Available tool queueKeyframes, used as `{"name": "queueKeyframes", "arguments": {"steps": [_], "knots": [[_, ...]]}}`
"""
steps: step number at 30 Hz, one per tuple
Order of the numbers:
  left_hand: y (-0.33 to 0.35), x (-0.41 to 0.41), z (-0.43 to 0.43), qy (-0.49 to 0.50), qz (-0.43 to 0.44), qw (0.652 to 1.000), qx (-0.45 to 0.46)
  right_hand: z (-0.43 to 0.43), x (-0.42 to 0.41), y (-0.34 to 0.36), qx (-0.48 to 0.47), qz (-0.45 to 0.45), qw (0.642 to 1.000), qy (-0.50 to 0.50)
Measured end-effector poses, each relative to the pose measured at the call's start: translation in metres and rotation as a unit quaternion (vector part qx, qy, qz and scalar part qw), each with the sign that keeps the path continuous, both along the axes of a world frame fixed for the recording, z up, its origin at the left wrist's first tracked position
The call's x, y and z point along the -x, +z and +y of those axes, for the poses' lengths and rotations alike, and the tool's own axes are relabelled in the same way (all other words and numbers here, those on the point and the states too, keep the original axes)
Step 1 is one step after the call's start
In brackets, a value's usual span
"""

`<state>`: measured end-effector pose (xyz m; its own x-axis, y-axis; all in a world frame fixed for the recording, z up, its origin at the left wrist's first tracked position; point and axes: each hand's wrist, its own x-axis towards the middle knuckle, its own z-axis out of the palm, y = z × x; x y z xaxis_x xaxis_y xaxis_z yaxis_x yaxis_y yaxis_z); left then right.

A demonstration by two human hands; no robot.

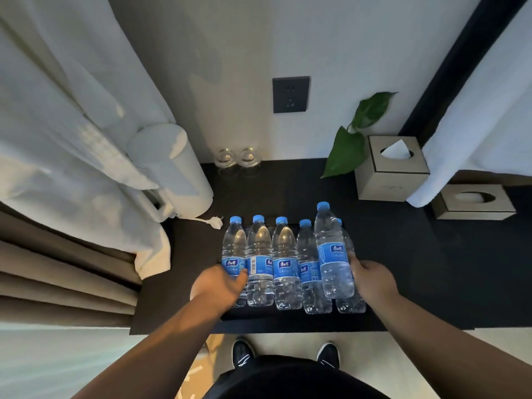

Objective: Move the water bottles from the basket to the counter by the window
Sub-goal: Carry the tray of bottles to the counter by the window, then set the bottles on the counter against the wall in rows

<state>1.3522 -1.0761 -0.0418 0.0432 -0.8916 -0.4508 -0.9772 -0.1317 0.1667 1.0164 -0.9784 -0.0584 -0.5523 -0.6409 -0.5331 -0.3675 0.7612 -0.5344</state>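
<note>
Several clear water bottles with blue caps and blue labels stand in a row on the black counter [417, 269]. My left hand [218, 286] is wrapped around the lower part of the leftmost bottle [233, 243], thumb across its label. Held by my right hand [374, 280], a raised bottle [334, 251] sits higher than the row, in front of the rightmost standing bottle [352, 303]. Three more bottles, one of them the middle bottle [285, 269], stand between my hands. No basket is in view.
A white kettle [175, 174] with a loose plug [214, 221] stands at the back left beside a white curtain. Two upturned glasses [237, 161], a leafy plant [348, 148] and two tissue boxes [391, 168] line the back and right. The counter's front edge is close to my feet.
</note>
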Motion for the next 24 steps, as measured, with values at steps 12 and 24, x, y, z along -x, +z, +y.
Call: {"name": "queueKeyframes", "arguments": {"steps": [12, 24], "knots": [[0.012, 0.002, -0.019, 0.016, 0.034, 0.999, 0.002, -0.037, -0.001, 0.020, 0.118, 0.079, 0.989, 0.047], [0.023, 0.023, -0.068, -0.069, 0.006, 0.997, 0.026, -0.108, -0.015, 0.045, 0.040, 0.082, 0.983, 0.160]]}}
